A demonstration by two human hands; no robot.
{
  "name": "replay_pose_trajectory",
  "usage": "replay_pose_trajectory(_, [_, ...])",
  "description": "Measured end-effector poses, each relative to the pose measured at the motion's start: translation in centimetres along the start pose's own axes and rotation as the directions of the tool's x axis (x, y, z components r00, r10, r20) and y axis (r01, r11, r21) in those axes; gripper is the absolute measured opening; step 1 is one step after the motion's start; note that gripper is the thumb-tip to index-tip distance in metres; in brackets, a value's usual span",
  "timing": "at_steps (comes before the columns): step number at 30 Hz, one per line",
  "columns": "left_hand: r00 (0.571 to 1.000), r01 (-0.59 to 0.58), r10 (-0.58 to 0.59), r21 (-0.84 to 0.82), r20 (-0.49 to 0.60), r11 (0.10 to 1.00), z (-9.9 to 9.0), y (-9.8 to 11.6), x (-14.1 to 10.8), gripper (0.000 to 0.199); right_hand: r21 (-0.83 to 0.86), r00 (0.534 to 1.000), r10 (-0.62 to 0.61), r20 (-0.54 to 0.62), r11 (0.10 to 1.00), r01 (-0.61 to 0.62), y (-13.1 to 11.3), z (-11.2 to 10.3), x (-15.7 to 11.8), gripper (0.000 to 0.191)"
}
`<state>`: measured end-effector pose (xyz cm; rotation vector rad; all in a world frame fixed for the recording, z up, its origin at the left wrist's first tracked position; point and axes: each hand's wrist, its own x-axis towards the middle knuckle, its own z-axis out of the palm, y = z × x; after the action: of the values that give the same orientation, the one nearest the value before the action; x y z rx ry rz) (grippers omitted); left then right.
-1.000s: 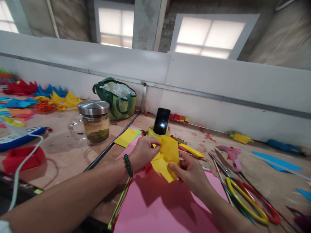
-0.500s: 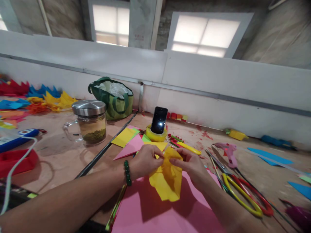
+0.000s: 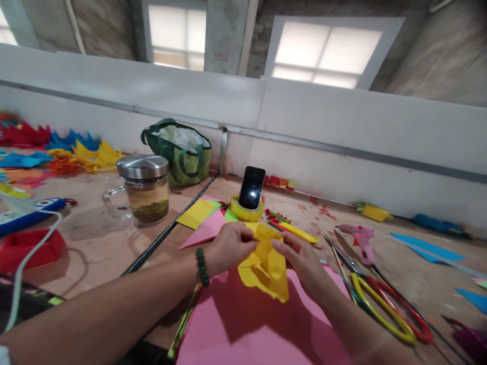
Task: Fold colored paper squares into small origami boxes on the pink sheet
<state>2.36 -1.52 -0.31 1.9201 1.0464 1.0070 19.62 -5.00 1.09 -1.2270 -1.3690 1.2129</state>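
Note:
A creased piece of yellow paper [image 3: 264, 266] is held up between my two hands. My left hand [image 3: 233, 248], with a green bead bracelet at the wrist, pinches its left upper edge. On the other side my right hand [image 3: 299, 253] grips the upper right edge, thumb in front and fingers behind. The paper's lower part hangs free and casts a shadow on a large pink sheet [image 3: 228, 329] below. Just beyond my hands lie a yellow-handled cutter [image 3: 299, 232] and some flat coloured paper [image 3: 198, 213].
Scissors [image 3: 384, 304] with red and yellow handles and a pink glue gun [image 3: 361, 241] lie on the right. A phone [image 3: 251, 187] leans in a yellow tape roll. At left stand a glass tea mug [image 3: 146, 195] and a green bag [image 3: 190, 165].
The yellow paper's lower edge has risen and swung slightly right, with its folds shifted. Both hands keep hold of it. The whole view has moved a little.

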Motion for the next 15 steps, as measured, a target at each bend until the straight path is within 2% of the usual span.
replay_pose_trajectory(2, [0.999,-0.005,0.005,0.005,-0.037,1.0,-0.2,0.0,0.2,0.025,0.024,1.0,0.005,-0.006,1.0,-0.005,0.3,0.0,0.1,0.032])
replay_pose_trajectory(4, [0.999,0.001,-0.001,0.001,-0.051,1.0,-0.3,-0.1,0.3,0.026,-0.016,0.998,-0.038,-0.046,0.999,0.038,0.8,-0.2,0.4,0.032])
replay_pose_trajectory(7, [0.999,0.018,-0.019,-0.025,-0.045,1.0,-0.1,-0.3,0.3,0.025,-0.164,0.987,-0.126,-0.098,0.98,0.109,1.6,-0.3,0.8,0.025])
replay_pose_trajectory(11, [0.999,0.043,-0.043,-0.072,0.002,0.996,0.2,-0.4,0.2,0.021,-0.374,0.967,-0.235,-0.102,0.91,0.181,1.8,-0.1,0.7,0.012])
replay_pose_trajectory(15, [0.999,0.042,-0.043,-0.078,-0.005,0.996,0.2,-0.5,0.2,0.02,-0.456,0.959,-0.275,-0.07,0.864,0.214,1.6,0.3,0.2,0.014])
